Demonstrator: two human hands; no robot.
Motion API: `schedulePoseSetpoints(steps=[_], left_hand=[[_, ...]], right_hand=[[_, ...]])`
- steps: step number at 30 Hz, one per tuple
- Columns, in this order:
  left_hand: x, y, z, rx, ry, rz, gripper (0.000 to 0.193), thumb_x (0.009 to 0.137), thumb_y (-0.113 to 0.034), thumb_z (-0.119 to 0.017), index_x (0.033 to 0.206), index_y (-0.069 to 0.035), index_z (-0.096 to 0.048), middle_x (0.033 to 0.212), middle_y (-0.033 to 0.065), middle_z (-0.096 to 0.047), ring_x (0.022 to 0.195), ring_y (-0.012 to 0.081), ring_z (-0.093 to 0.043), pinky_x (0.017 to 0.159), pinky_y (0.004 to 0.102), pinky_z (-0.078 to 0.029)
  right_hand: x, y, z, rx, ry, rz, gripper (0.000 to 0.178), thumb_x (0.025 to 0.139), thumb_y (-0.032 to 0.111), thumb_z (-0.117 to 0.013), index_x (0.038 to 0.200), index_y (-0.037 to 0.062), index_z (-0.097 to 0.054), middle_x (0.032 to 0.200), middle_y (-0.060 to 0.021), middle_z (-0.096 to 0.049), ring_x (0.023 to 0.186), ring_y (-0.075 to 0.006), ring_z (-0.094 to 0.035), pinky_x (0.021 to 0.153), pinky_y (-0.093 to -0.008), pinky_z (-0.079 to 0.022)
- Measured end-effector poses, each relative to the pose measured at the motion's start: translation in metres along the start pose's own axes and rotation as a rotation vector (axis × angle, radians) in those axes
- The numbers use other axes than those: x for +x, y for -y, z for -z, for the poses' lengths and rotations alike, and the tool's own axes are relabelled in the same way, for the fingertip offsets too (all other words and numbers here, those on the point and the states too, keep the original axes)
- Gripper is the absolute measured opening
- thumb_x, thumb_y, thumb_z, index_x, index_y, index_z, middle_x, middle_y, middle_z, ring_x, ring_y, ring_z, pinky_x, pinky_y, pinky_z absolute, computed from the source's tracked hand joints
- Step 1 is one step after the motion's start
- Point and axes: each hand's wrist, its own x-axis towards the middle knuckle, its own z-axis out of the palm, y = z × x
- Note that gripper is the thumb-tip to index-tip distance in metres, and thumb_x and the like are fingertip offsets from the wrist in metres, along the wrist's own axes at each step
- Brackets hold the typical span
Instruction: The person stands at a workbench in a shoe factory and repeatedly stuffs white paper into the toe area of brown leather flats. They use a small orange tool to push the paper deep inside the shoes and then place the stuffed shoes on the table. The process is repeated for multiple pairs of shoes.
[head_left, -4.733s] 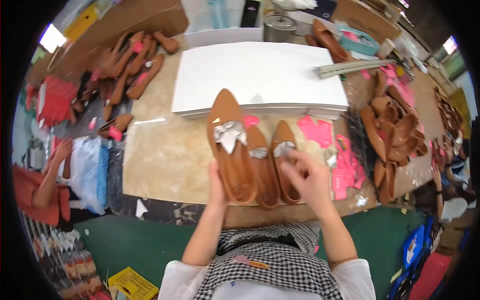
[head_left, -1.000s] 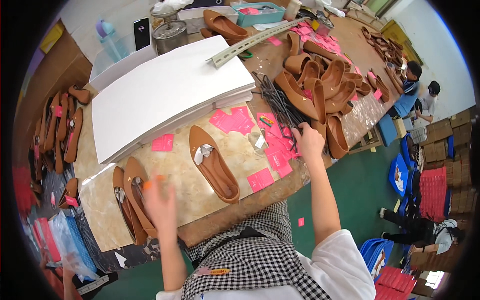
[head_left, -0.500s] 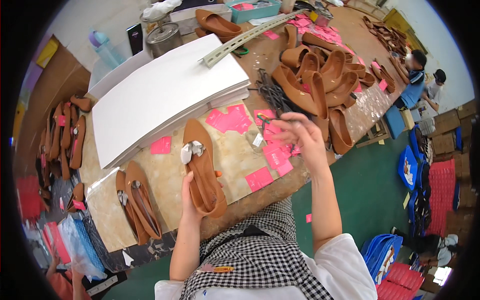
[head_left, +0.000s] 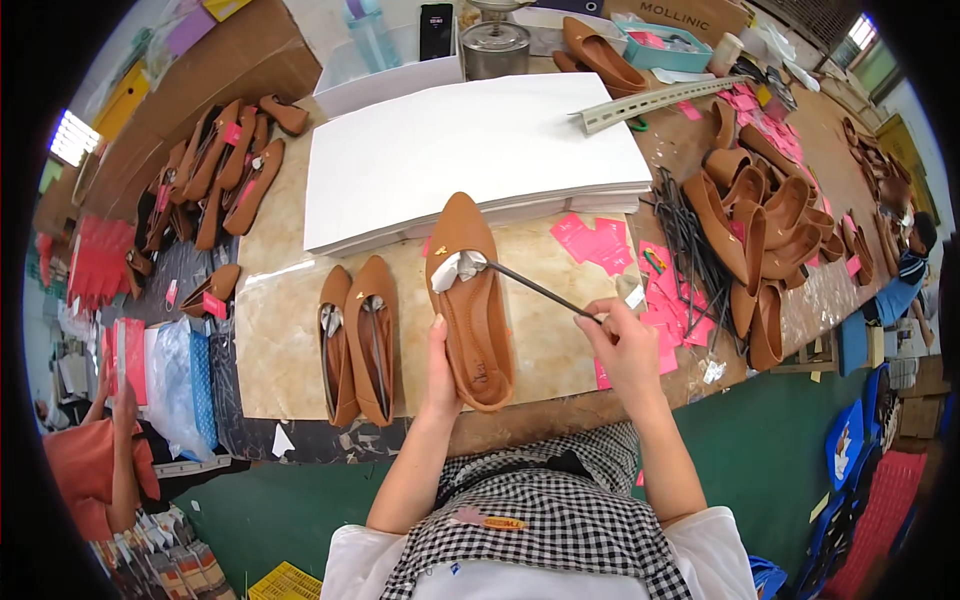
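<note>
The brown pointed shoe (head_left: 478, 340) was clasped in the left hand (head_left: 441, 378) at the front edge of the bench (head_left: 560, 412), toe toward the far edge; whether its sole touched the surface could not be told. The left thumb pressed the side by the heel, the remaining fingers mostly hidden beneath. The right hand (head_left: 625, 350) had thumb and forefinger pinched together on a dark rod (head_left: 545, 292), its other end at the white wad (head_left: 457, 267) in the toe. To the left, near the front edge, 2 matching shoes (head_left: 369, 290) lay side by side. Beyond the held shoe sat a white paper stack (head_left: 450, 150), with a perforated metal strip (head_left: 650, 108) over its right part. Pink tags (head_left: 605, 243) lay scattered in front of the stack's right corner, beside a bundle of dark rods (head_left: 687, 262); toward the bench's right end rose a shoe heap (head_left: 755, 250). More brown shoes (head_left: 209, 165) were piled near the far left corner.
</note>
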Motion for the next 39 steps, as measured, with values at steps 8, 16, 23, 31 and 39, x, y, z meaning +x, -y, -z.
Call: schedulePoseSetpoints(steps=[8,16,23,31,39], left_hand=[[0.004,0.004,-0.002,0.044,-0.081,-0.046,0.057,0.105,-0.046,-0.033,0.136,-0.001,-0.047,0.127,0.0141,-0.06,0.113,0.0216,-0.06,0.097,0.0373,-0.049],[0.011,0.024,0.016,0.2,-0.122,-0.201,0.06,0.106,-0.05,-0.027,0.135,-0.003,-0.049,0.129,0.0125,-0.059,0.116,0.0211,-0.059,0.098,0.0363,-0.048],[0.005,0.028,0.011,0.379,-0.111,-0.335,0.062,0.106,-0.05,-0.022,0.135,-0.002,-0.049,0.128,0.012,-0.06,0.115,0.0214,-0.059,0.098,0.0366,-0.048],[-0.015,0.061,-0.02,0.126,-0.26,-0.157,0.071,0.105,-0.057,-0.013,0.14,-0.004,-0.046,0.133,0.0105,-0.057,0.121,0.0215,-0.055,0.103,0.0349,-0.044],[-0.043,-0.008,0.023,1.366,-0.184,-0.473,0.059,0.082,-0.029,-0.073,0.132,-0.005,-0.053,0.135,0.0226,-0.049,0.127,0.0366,-0.046,0.109,0.0459,-0.037]], right_hand=[[-0.017,0.021,0.004,0.238,0.13,-0.009,0.02,0.083,0.011,-0.076,0.098,0.0071,-0.065,0.052,-0.0006,-0.052,0.043,-0.0135,-0.045,0.047,-0.0273,-0.039],[-0.023,0.052,-0.002,0.306,0.429,0.005,0.041,0.093,0.007,-0.063,0.133,0.0028,-0.058,0.052,0.0023,-0.041,0.048,-0.005,-0.035,0.046,-0.0245,-0.03],[-0.013,0.06,-0.015,0.36,0.314,0.047,0.038,0.095,0.009,-0.061,0.132,0.0013,-0.06,0.053,-0.0012,-0.038,0.047,-0.0065,-0.035,0.045,-0.027,-0.03],[-0.014,0.072,-0.048,-0.027,-0.035,0.357,0.034,0.092,0.011,-0.064,0.125,0.0024,-0.065,0.053,-0.0124,-0.054,0.046,-0.0186,-0.056,0.048,-0.0321,-0.042],[-0.026,0.033,-0.013,0.36,0.334,0.015,0.045,0.095,0.009,-0.062,0.139,0.008,-0.056,0.081,-0.0054,-0.073,0.058,-0.0059,-0.052,0.053,-0.0272,-0.043]])
